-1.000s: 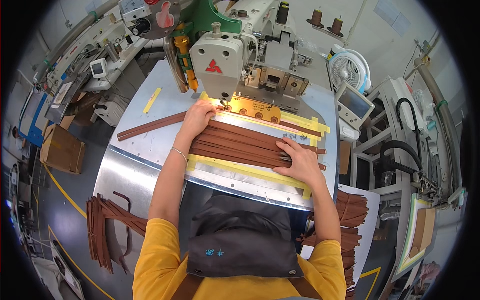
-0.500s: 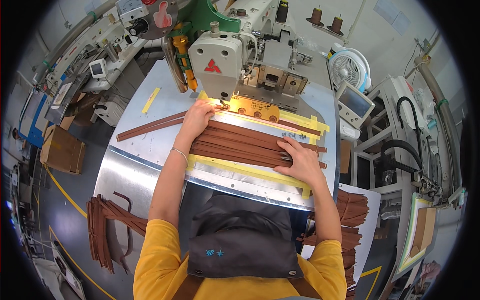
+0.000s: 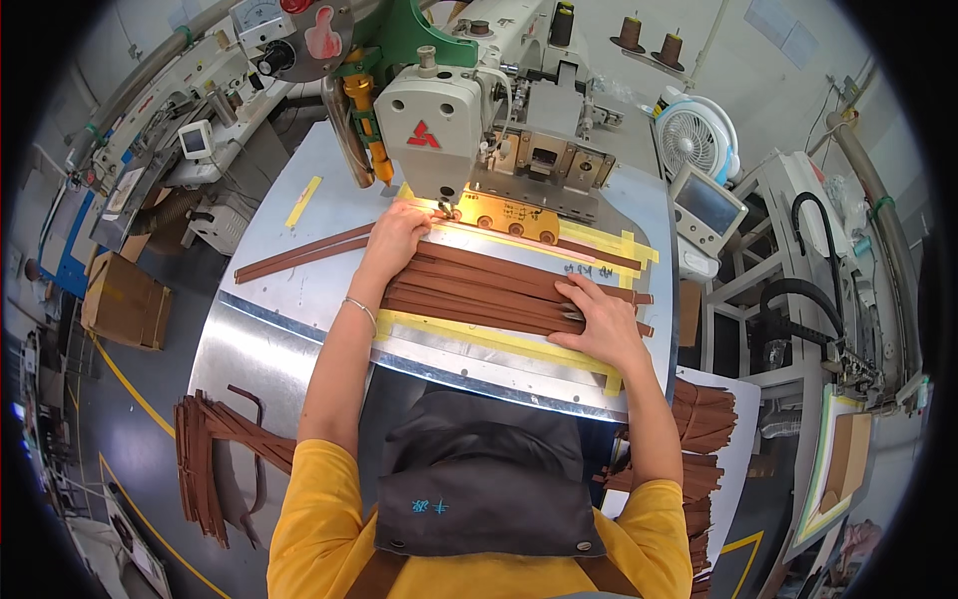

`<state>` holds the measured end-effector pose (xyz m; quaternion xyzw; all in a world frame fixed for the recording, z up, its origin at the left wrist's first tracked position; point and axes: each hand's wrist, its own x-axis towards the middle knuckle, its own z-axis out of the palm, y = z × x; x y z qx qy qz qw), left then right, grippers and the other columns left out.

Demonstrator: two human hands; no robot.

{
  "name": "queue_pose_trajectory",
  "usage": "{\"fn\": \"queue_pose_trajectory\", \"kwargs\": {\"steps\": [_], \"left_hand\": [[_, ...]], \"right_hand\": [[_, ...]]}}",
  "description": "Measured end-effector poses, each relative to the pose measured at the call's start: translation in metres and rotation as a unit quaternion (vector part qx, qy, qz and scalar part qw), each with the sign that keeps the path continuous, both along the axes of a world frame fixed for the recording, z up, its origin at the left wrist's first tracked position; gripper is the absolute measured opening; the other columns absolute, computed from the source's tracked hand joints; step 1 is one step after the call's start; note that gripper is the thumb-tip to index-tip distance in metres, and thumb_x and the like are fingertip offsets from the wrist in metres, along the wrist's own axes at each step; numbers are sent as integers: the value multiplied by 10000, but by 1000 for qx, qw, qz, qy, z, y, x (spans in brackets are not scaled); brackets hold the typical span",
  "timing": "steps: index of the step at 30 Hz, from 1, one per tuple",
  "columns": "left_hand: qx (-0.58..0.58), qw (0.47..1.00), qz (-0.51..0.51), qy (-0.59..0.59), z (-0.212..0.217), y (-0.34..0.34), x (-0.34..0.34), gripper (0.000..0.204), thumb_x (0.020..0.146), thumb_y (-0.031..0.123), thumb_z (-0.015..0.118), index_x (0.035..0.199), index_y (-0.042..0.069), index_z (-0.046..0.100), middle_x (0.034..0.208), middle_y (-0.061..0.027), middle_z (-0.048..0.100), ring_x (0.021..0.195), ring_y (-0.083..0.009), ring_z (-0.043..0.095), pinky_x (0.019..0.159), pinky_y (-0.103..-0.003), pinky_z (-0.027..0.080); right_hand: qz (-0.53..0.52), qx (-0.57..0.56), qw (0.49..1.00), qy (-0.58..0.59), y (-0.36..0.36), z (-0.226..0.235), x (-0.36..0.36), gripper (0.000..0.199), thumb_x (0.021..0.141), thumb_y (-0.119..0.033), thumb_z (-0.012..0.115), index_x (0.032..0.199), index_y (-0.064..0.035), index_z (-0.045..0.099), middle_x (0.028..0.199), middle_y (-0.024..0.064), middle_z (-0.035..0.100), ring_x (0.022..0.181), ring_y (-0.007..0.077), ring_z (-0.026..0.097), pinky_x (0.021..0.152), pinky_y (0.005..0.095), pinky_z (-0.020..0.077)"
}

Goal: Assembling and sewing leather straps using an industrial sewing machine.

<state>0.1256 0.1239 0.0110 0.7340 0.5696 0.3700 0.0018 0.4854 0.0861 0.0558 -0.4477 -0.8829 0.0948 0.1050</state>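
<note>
Brown leather straps (image 3: 499, 290) are being pinned flat on the steel table (image 3: 299, 299) between both hands. Right hand (image 3: 607, 324) is being pressed open-palmed on the near strap ends, gripping nothing. Left hand (image 3: 397, 238), fingers flat, is being held just under the sewing head (image 3: 439, 125). Risk: fingertips being caught by the needle; straps being skewed if pressure is uneven.

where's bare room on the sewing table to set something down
Bare metal lies at the table's left front, between the two loose strips and the front edge, and near the yellow tag. It is crowded in the middle: the strip stack under both hands, up to the sewing machine.
</note>
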Motion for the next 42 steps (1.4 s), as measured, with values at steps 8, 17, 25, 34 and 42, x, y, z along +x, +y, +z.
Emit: {"fn": "queue_pose_trajectory", "kwargs": {"steps": [8,17,25,34,42], "left_hand": [[2,1000,-7,2,1,0,0,35,760,55,669,778,42,643,863,-76,676,942,-264,602,817,-368,491],[-10,999,-35,4,3,-1,-7,70,760,34,672,824,36,643,943,-61,691,947,-269,589,847,-361,480],[39,997,8,65,-2,-9,-32,183,729,30,691,910,52,678,995,-85,680,961,-294,599,832,-394,487],[41,997,26,61,-8,-33,-50,127,762,-2,648,883,25,678,1019,-97,676,939,-296,612,806,-384,497],[12,991,29,130,16,-54,-20,172,780,0,637,949,28,658,1074,-89,651,1012,-286,589,879,-392,455]], "right_hand": [[-1,-5,1000,3,1,0,0,746,609,-461,809,1259,-173,585,1352,28,531,877,320,669,785,421,539],[13,-10,1000,-24,1,3,-1,771,637,-485,788,1295,-162,552,1371,86,502,952,312,656,817,393,538],[16,-4,1000,-25,1,0,3,754,661,-470,778,1302,-155,537,1380,68,496,977,298,649,812,408,531],[55,-64,996,-1,-2,8,10,768,688,-477,771,1296,-74,530,1351,163,495,1032,362,612,883,428,497],[-183,21,976,119,49,-15,87,240,826,-143,676,1018,-9,627,1085,138,609,874,335,619,789,403,497]]}}
